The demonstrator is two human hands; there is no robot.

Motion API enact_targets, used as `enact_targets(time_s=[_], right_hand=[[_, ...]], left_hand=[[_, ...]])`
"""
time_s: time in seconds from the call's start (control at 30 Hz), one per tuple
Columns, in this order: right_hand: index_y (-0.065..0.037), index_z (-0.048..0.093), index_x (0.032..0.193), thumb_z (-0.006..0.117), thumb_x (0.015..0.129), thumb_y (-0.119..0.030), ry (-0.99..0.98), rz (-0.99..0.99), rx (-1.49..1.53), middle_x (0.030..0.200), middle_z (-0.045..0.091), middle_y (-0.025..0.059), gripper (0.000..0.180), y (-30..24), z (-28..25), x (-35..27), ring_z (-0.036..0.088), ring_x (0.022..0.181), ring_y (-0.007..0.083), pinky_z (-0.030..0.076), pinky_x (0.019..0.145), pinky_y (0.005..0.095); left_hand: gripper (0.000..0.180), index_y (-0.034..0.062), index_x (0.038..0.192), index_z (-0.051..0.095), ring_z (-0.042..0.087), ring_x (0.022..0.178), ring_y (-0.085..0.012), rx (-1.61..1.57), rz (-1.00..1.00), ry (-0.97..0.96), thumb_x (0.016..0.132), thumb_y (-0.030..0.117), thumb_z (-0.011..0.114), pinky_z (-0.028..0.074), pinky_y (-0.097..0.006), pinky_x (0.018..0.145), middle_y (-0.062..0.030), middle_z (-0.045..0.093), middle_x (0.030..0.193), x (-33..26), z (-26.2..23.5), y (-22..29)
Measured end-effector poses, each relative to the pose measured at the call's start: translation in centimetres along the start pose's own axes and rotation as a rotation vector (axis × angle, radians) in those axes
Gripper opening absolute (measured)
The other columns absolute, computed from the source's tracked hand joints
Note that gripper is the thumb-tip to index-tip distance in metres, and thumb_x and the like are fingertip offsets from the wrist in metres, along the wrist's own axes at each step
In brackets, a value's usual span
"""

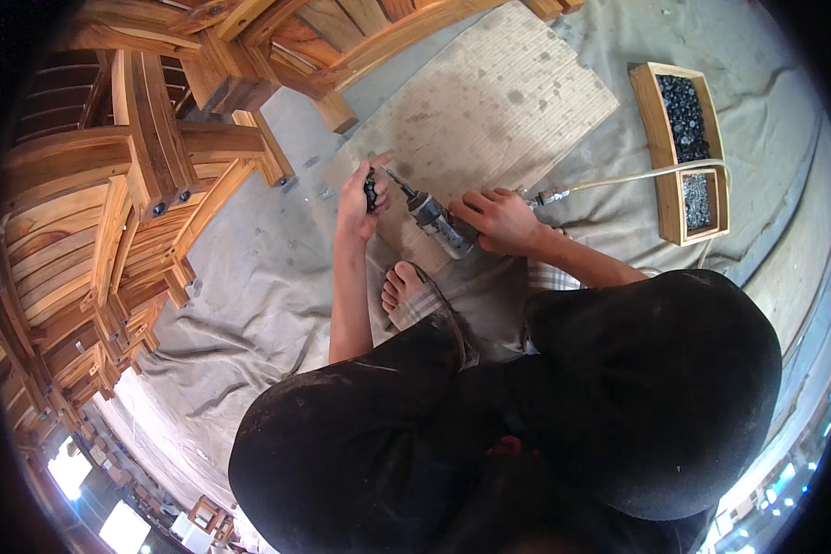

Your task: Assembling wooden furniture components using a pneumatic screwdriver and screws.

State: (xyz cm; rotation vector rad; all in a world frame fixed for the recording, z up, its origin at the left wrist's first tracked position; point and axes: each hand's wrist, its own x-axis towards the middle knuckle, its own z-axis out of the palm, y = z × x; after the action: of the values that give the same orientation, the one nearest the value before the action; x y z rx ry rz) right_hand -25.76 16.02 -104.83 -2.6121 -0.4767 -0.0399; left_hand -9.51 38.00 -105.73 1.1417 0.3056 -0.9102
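My left hand (355, 201) is closed around several small black pieces (370, 189); their exact shape is too small to tell. Its index finger points toward the tip of a power screwdriver, beside the thin bit. The air screwdriver (439, 226), with a grey metal body and dark collar, lies at a slant with its bit up and to the left. My right hand (500, 220) grips it from the right side, where a pale air hose (619, 179) joins through a metal coupling (549, 196). The palm side of that grip is hidden.
Wooden furniture frames (157, 157) stand along the left and top. A stained cardboard sheet (489, 102) lies on the grey cloth (249, 277). At right, a two-part wooden box (659, 115) holds black pieces (681, 111) and silvery small hardware (698, 198); the hose crosses it. My bare foot (403, 288) is close to the screwdriver.
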Motion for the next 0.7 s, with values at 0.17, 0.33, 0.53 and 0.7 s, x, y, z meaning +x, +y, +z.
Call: enact_targets(time_s=[0.17,0.33,0.53,0.7], right_hand=[[-0.010,0.055,0.115,0.067,0.060,-0.009,-0.015,-0.003,0.009,0.093,0.055,0.0058,0.056,-0.2,0.2,0.1,0.062,0.082,0.0250,0.051,0.070,0.0368],[-0.010,0.056,0.115,0.067,0.060,-0.009,-0.021,-0.010,0.009,0.093,0.055,0.0057,0.056,0.0,0.4,-0.3,0.062,0.082,0.0251,0.051,0.070,0.0367],[-0.010,0.055,0.115,0.067,0.060,-0.008,-0.035,-0.014,0.021,0.092,0.055,0.0058,0.057,-0.1,0.3,-0.1,0.061,0.081,0.0252,0.051,0.070,0.0367],[-0.009,0.055,0.115,0.067,0.060,-0.008,-0.039,-0.015,0.021,0.093,0.055,0.0060,0.056,0.1,0.0,-0.1,0.061,0.081,0.0252,0.051,0.069,0.0370]], left_hand=[[0.043,-0.0006,0.127,0.055,0.035,0.050,-0.0076,0.002,0.023,-0.010,0.101,0.033,0.045,0.029,-0.023,0.046,0.0040,0.040,0.063,0.1,-1.1,-0.2],[0.031,0.0041,0.114,0.056,0.037,0.050,-0.0082,-0.041,0.010,-0.002,0.100,0.030,0.047,0.030,-0.023,0.045,0.0030,0.042,0.062,0.4,-1.4,-0.6],[0.023,0.0088,0.100,0.054,0.040,0.050,-0.0091,-0.096,0.013,0.052,0.098,0.032,0.052,0.031,-0.023,0.043,0.0022,0.044,0.062,0.6,-1.6,-0.9],[0.025,0.0086,0.098,0.054,0.041,0.051,-0.0086,-0.114,0.011,0.049,0.098,0.033,0.055,0.030,-0.023,0.042,0.0029,0.045,0.062,0.9,-1.6,-0.9]])
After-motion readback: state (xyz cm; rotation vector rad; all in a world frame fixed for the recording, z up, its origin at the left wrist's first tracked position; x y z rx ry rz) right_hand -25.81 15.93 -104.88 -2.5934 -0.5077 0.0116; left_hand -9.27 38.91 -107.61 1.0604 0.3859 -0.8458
